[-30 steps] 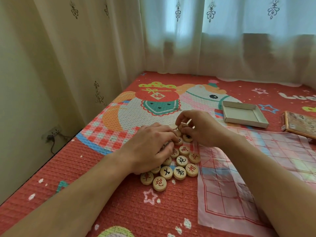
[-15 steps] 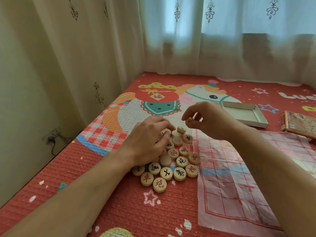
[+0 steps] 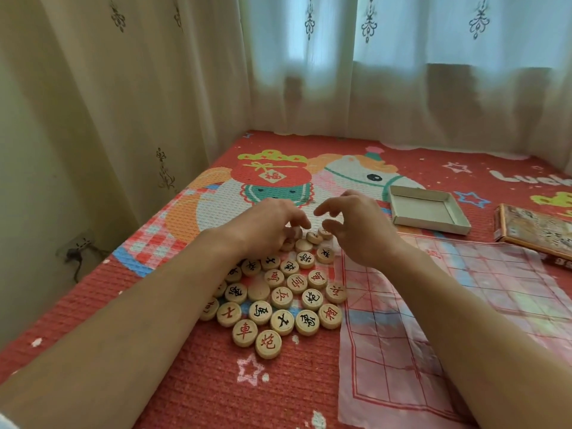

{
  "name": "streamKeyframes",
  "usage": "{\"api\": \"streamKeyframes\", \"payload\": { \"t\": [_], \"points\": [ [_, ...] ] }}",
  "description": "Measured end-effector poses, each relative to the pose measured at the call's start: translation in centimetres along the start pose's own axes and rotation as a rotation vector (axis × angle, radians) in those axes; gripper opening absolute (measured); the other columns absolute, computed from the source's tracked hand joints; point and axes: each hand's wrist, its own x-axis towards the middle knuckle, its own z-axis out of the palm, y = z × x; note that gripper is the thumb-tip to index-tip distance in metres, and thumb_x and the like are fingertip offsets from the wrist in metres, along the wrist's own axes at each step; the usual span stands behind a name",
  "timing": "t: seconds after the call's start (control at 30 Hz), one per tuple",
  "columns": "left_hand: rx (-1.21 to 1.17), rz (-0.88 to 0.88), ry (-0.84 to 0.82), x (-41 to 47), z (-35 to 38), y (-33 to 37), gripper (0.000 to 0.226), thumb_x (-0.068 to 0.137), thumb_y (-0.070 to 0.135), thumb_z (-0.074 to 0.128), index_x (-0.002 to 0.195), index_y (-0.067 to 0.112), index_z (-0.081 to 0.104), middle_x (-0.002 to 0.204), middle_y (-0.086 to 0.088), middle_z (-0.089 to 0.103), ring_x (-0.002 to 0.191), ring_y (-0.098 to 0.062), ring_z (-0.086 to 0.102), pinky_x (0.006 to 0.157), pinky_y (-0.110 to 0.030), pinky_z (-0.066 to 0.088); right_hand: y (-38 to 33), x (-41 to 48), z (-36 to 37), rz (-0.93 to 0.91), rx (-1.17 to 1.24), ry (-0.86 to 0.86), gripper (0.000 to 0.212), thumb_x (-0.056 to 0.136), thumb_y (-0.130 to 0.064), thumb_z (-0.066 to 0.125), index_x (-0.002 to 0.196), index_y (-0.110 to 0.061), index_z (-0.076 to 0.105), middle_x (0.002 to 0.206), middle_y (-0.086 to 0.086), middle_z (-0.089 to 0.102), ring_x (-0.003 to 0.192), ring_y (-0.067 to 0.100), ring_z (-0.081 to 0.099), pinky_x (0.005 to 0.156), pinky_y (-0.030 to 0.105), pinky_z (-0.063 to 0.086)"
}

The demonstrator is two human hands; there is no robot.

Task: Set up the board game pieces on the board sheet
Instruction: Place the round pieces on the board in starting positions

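Several round wooden game pieces (image 3: 282, 297) with red or black characters lie in a pile on the red mat, just left of the board sheet (image 3: 483, 292), a thin pink sheet with a red grid. No piece lies on the sheet. My left hand (image 3: 269, 226) reaches over the pile's far end, its fingertips closed on a tilted piece (image 3: 293, 234). My right hand (image 3: 363, 232) hovers beside it over the sheet's far left corner, fingers curled and apart, holding nothing. My forearms hide part of the pile and the sheet.
An open shallow cardboard box tray (image 3: 428, 209) lies beyond the sheet, and a printed box lid (image 3: 535, 233) at the far right. Curtains hang along the left and the back. A wall socket with a plug (image 3: 77, 246) is at the left by the mat's edge.
My right hand has let go of the piece it pinched and spread its fingers. My left hand has slid further toward the far end of the pile, uncovering more pieces.
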Motion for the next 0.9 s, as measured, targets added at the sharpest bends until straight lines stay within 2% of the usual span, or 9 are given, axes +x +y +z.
{"api": "streamKeyframes", "payload": {
  "t": [0.13, 0.2, 0.3, 0.4, 0.53, 0.67, 0.73, 0.8, 0.9],
  "points": [
    [-0.049, -0.015, 0.120, -0.4, 0.3, -0.4, 0.019, 0.097, 0.020, 0.065, 0.114, 0.023, 0.073, 0.107, 0.005, 0.058, 0.095, -0.011, 0.058, 0.087, -0.028, 0.048, -0.6, -0.1, 0.0, -0.104, 0.061, -0.069, 0.019, 0.093, -0.021, 0.072, 0.111, -0.027, 0.076, 0.093, -0.013, 0.064, 0.074, -0.001, 0.051, 0.065, 0.015, 0.037],
    [-0.063, -0.021, 0.218, -0.6, 0.5, -0.4, 0.014, 0.093, 0.018, 0.071, 0.107, 0.021, 0.074, 0.098, 0.006, 0.059, 0.087, -0.008, 0.058, 0.081, -0.025, 0.047, -0.5, -0.2, 0.3, -0.097, 0.032, -0.082, 0.016, 0.091, -0.021, 0.075, 0.106, -0.027, 0.078, 0.096, -0.011, 0.070, 0.074, -0.001, 0.053, 0.064, 0.013, 0.037],
    [-0.054, -0.007, 0.273, -0.8, 0.5, -0.5, 0.013, 0.088, 0.015, 0.077, 0.100, 0.020, 0.077, 0.093, 0.007, 0.064, 0.083, -0.009, 0.061, 0.080, -0.029, 0.054, -0.5, -0.3, 0.6, -0.103, 0.017, -0.061, 0.016, 0.091, -0.020, 0.074, 0.105, -0.027, 0.078, 0.103, -0.007, 0.073, 0.088, 0.009, 0.060, 0.071, 0.023, 0.045],
    [-0.060, 0.025, 0.279, -0.9, 0.4, -0.5, 0.014, 0.085, 0.012, 0.080, 0.098, 0.019, 0.080, 0.093, 0.004, 0.070, 0.082, -0.010, 0.065, 0.080, -0.030, 0.057, -0.9, -0.4, 0.5, -0.174, -0.023, -0.104, 0.020, 0.094, -0.027, 0.070, 0.113, -0.032, 0.076, 0.111, -0.007, 0.063, 0.107, 0.017, 0.050, 0.088, 0.037, 0.046],
    [-0.052, 0.033, 0.247, -1.5, 0.0, -0.5, 0.015, 0.088, 0.010, 0.076, 0.100, 0.017, 0.081, 0.096, 0.004, 0.073, 0.085, -0.008, 0.066, 0.083, -0.026, 0.056, -1.3, -0.4, 0.6, -0.180, -0.118, -0.194, 0.022, 0.097, -0.040, 0.065, 0.117, -0.037, 0.073, 0.114, -0.007, 0.056, 0.112, 0.018, 0.041, 0.094, 0.042, 0.044],
    [0.047, 0.024, 0.130, -2.5, -0.6, -0.3, 0.024, 0.095, 0.007, 0.066, 0.109, 0.021, 0.078, 0.108, 0.005, 0.073, 0.100, -0.012, 0.066, 0.091, -0.034, 0.056, -1.4, -0.2, 0.4, -0.166, -0.130, -0.213, 0.020, 0.094, -0.043, 0.066, 0.112, -0.035, 0.072, 0.114, -0.005, 0.055, 0.114, 0.019, 0.043, 0.095, 0.043, 0.044],
    [0.073, 0.034, 0.144, -3.4, -1.3, -0.3, 0.028, 0.098, 0.010, 0.059, 0.118, 0.022, 0.074, 0.116, 0.006, 0.072, 0.107, -0.011, 0.065, 0.094, -0.035, 0.055, -1.5, -0.2, 0.4, -0.178, -0.088, -0.191, 0.017, 0.092, -0.041, 0.070, 0.106, -0.032, 0.070, 0.108, -0.006, 0.059, 0.107, 0.017, 0.047, 0.090, 0.040, 0.045],
    [0.064, 0.044, 0.194, -4.8, -1.9, -0.5, 0.031, 0.101, 0.015, 0.053, 0.127, 0.023, 0.068, 0.122, 0.006, 0.070, 0.114, -0.011, 0.062, 0.098, -0.035, 0.052, -1.7, -0.3, 0.7, -0.202, -0.010, -0.123, 0.012, 0.090, -0.032, 0.075, 0.100, -0.026, 0.071, 0.098, -0.008, 0.063, 0.092, 0.012, 0.054, 0.080, 0.032, 0.047],
    [0.056, 0.021, 0.176, -7.2, -1.8, -0.8, 0.038, 0.103, 0.036, 0.046, 0.139, 0.027, 0.056, 0.134, 0.010, 0.060, 0.125, -0.009, 0.054, 0.105, -0.036, 0.047, -2.3, -0.3, 0.5, -0.178, 0.039, -0.077, 0.012, 0.084, -0.022, 0.083, 0.094, -0.021, 0.077, 0.084, -0.011, 0.065, 0.072, 0.000, 0.056, 0.064, 0.016, 0.042]
  ]
}}
